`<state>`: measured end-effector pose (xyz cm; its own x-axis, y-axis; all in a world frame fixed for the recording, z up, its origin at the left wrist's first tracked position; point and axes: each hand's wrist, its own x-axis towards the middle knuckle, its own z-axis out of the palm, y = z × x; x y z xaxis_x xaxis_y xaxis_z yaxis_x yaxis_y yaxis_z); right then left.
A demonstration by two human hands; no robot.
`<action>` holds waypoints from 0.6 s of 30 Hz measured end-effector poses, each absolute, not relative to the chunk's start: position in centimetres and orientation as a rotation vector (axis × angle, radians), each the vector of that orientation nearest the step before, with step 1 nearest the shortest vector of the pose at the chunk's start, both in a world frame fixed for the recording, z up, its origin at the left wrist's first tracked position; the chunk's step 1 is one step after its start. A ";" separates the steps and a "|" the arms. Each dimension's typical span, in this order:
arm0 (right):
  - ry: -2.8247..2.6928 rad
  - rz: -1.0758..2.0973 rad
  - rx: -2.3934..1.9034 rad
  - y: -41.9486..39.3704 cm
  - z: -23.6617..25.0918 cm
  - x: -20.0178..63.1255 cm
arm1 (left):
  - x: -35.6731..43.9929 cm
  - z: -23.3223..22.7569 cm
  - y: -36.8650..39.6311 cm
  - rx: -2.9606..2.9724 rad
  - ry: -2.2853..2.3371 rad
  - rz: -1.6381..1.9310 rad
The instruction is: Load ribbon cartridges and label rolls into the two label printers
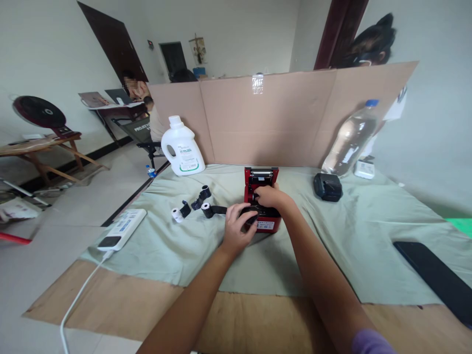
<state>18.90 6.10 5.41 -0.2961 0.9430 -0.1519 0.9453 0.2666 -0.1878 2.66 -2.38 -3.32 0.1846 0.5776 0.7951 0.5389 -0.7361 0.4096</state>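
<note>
1. The red printer point(262, 204) stands open mid-cloth, near the cardboard wall point(273, 118).
2. The left hand point(238, 228) curls its fingers around a black ribbon roll point(248, 216) at the printer's front-left edge.
3. The right hand point(268, 195) rests inside the printer; its finger state cannot be told.
4. Small rolls point(195, 202) lie left of the printer; bare cloth point(350, 231) spreads to its right.

Light: soft, even daylight is filling the room, bright on the pale walls.
Shadows: faint ones are lying under the hands.
Glare: a strip of tape point(257, 83) is shining on the cardboard screen point(280, 118).
Edges: wide-angle bending is curving the sides.
Blur: a distant face is showing smeared.
</note>
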 end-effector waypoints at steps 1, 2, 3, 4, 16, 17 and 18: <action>2.490 -0.380 1.848 6.2 5.4 18.8 | 2.7 -3.4 -2.4 2.395 1.134 1.636; 2.496 -0.381 1.843 6.2 5.4 18.8 | 2.8 -3.4 -2.4 2.398 1.144 1.640; 2.510 -0.394 1.845 6.2 5.6 18.9 | 2.8 -3.5 -2.4 2.402 1.157 1.637; 2.535 -0.430 1.851 6.1 5.9 19.2 | 2.8 -3.5 -2.4 2.407 1.175 1.626; 2.884 -0.645 2.848 6.5 7.7 25.1 | 3.4 -2.4 -3.8 2.757 1.112 1.649; 2.953 -0.760 2.846 7.1 7.0 24.8 | 3.6 -2.3 -3.9 2.800 1.090 1.666; 3.009 -0.872 2.829 7.6 6.4 24.4 | 3.8 -2.1 -4.1 2.836 1.068 1.687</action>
<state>24.44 7.59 6.38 0.1894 0.8852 0.4249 0.5208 0.2763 -0.8077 3.82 -4.10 -2.13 0.3547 0.3342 0.8732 0.6463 -0.7625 0.0293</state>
